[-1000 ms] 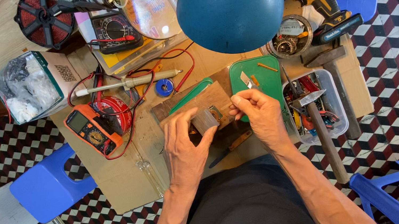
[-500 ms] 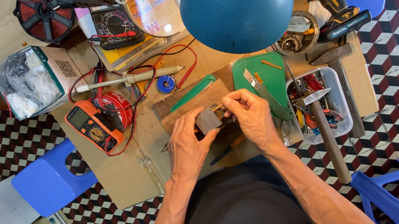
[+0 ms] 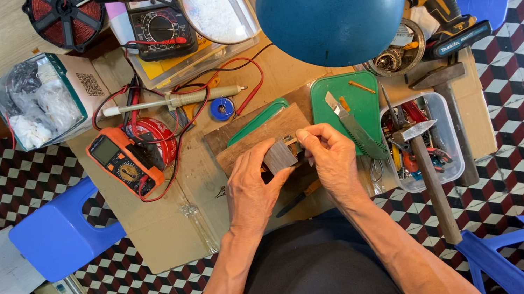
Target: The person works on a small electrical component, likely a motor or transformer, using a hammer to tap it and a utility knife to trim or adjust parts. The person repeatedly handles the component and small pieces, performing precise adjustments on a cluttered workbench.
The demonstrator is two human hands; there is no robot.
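Two bare hands meet over a small dark grey block (image 3: 279,156), which sits above a brown wooden board (image 3: 253,138) at the middle of the cardboard-covered worktop (image 3: 168,219). The left hand (image 3: 251,188) cups the block from below and the side, fingers closed against it. The right hand (image 3: 333,156) pinches its thumb and forefinger together at the block's upper right edge, on something too small to make out. Just right of the right hand a hacksaw blade (image 3: 354,128) lies across a green cutting mat (image 3: 353,100), and beyond that a clear plastic tub (image 3: 448,137) holds tools, with a hammer (image 3: 425,169) resting over it. Left of the board lie an orange multimeter (image 3: 121,162) with red leads and a soldering iron (image 3: 173,101). A blue lamp shade (image 3: 337,0) hangs over the far side.
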